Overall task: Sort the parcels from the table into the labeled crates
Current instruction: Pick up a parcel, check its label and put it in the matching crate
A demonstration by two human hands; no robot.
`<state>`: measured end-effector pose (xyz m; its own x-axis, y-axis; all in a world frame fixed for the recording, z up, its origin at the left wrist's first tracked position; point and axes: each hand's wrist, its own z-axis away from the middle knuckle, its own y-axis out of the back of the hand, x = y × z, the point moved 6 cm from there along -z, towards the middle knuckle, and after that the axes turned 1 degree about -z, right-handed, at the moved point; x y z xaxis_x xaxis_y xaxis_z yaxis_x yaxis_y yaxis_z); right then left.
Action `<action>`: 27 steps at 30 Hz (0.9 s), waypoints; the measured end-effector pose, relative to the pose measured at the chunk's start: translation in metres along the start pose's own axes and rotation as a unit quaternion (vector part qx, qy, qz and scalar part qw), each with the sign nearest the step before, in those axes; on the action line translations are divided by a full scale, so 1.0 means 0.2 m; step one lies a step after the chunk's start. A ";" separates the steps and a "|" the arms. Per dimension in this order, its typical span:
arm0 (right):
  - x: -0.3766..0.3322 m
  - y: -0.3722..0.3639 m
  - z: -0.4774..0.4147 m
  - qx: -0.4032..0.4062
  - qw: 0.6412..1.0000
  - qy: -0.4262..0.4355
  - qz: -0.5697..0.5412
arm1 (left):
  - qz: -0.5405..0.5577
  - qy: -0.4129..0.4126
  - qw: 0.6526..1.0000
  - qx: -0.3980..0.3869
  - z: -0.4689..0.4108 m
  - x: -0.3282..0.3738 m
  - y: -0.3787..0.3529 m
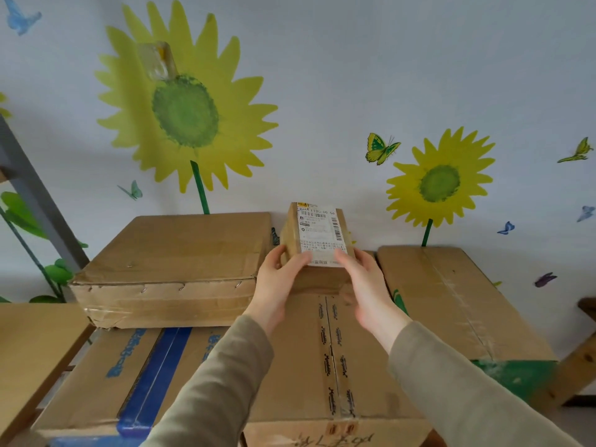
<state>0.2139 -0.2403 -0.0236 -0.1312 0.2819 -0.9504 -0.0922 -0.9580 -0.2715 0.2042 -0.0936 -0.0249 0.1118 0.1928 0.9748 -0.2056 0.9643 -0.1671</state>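
Four large cartons fill the lower part of my view: a flat stapled carton [167, 253] at the left, a blue-taped carton [129, 366] beneath it, a centre carton [306, 366] with printed tape along its seam, and a right carton [451, 301] against the wall. I identify no labelled crate from here.

The small parcel [317, 230] stands upright at the far end of the centre carton, between the flat stapled carton and the right carton. I cannot tell whether its base rests on the centre carton or hangs just above it.

Assessment of handling: the small parcel is a taped cardboard box, stiff-sided and probably light, given its modest bulk. The glossy tape wrap may be slippery, so I judge that opposing grips on the two narrow sides, low down, are the sound places to hold it. Crushing risk looks low.

Both arms reach forward, sleeves to the wrists. The left hand [277, 282] grips the parcel's lower left side, thumb on its front face. The right hand [364, 285], slightly blurred, holds the lower right corner, its digits touching the shipping label [319, 233], which faces me.
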 end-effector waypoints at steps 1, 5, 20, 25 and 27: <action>-0.01 0.00 0.01 0.003 1.000 -0.002 -0.017 | 0.018 0.002 1.000 -0.004 0.00 0.00 0.02; -0.05 0.01 0.07 0.011 0.999 0.007 -0.032 | 0.071 0.001 0.997 -0.021 0.07 -0.01 0.03; -0.06 0.20 0.39 0.021 0.999 0.016 -0.021 | 0.081 -0.018 0.994 -0.070 0.41 -0.08 -0.08; -0.08 0.34 0.56 0.032 0.999 0.017 -0.014 | 0.092 -0.015 0.993 -0.077 0.59 -0.13 -0.18; -0.09 0.43 0.65 0.041 0.999 0.015 -0.017 | 0.092 -0.005 0.993 -0.079 0.68 -0.16 -0.24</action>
<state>0.0799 -0.3212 -0.0091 -0.0972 0.3123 -0.9450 -0.1775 -0.9397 -0.2923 0.0779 -0.1712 -0.0282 0.0770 0.3670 0.9270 -0.0668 0.9296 -0.3625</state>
